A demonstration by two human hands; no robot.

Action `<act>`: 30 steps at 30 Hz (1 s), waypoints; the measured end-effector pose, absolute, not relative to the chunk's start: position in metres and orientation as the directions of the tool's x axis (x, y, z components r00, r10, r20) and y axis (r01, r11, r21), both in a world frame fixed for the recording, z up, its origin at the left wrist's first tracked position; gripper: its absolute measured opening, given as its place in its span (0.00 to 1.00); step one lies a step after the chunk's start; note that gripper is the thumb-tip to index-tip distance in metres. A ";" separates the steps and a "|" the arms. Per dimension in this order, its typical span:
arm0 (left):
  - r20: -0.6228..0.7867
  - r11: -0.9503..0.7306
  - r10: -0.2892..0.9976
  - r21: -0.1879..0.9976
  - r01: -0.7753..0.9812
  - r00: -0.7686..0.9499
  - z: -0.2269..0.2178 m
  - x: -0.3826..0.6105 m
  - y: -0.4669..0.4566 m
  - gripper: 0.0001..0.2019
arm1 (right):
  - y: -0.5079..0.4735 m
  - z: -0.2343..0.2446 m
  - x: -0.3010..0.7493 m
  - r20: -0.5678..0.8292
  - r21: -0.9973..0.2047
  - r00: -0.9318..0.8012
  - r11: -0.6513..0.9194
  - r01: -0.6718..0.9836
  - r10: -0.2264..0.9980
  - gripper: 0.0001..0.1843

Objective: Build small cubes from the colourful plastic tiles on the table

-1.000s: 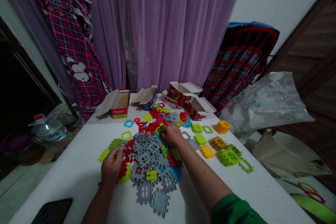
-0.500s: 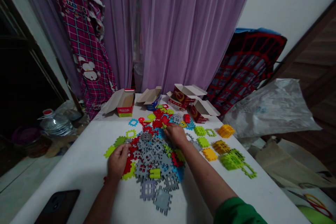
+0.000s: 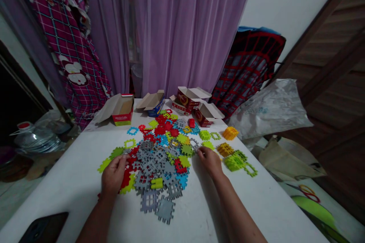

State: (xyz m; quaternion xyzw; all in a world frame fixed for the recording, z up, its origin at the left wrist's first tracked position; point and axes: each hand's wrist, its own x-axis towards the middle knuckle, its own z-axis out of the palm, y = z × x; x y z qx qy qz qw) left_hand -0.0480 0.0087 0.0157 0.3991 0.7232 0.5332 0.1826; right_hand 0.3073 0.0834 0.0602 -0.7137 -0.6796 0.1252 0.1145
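Nearest me, past a dark phone (image 3: 42, 228) at the corner of the table (image 3: 256, 205), my left hand (image 3: 112, 176) rests palm-down on red and green pieces at the left edge of the tile pile (image 3: 159, 163), fingers bent; I cannot tell whether it grips any. My right hand (image 3: 211, 161) sits at the pile's right edge, fingertips curled beside a grey tile (image 3: 195, 144), and I cannot tell its hold either. Beyond lie green and yellow stacks (image 3: 234, 159), then open boxes (image 3: 194, 100) before the purple curtain (image 3: 185, 26).
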 end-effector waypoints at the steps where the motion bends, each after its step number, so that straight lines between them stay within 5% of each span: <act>1: 0.166 0.106 0.773 0.918 0.383 -0.612 0.016 -0.048 0.009 0.26 | 0.081 0.057 0.308 -0.004 -0.355 -0.004 0.002 0.935 1.000 0.19; 6: 0.156 0.105 0.774 0.924 0.368 -0.613 0.018 -0.048 0.009 0.26 | 0.080 0.047 0.302 0.035 -0.349 -0.138 0.141 0.926 0.990 0.31; 15: 0.117 0.113 0.772 0.942 0.316 -0.625 0.024 -0.045 0.009 0.24 | 0.085 0.054 0.294 0.027 -0.328 -0.120 0.123 0.937 0.992 0.20; 24: 0.102 0.148 0.765 0.933 0.328 -0.636 0.031 -0.043 0.008 0.23 | 0.055 0.032 0.302 0.250 -0.437 0.004 0.109 0.893 0.968 0.18; 30: 0.134 0.132 0.772 0.923 0.362 -0.622 0.034 -0.042 0.007 0.23 | 0.021 0.009 0.323 0.249 -0.466 0.062 0.063 0.883 0.966 0.20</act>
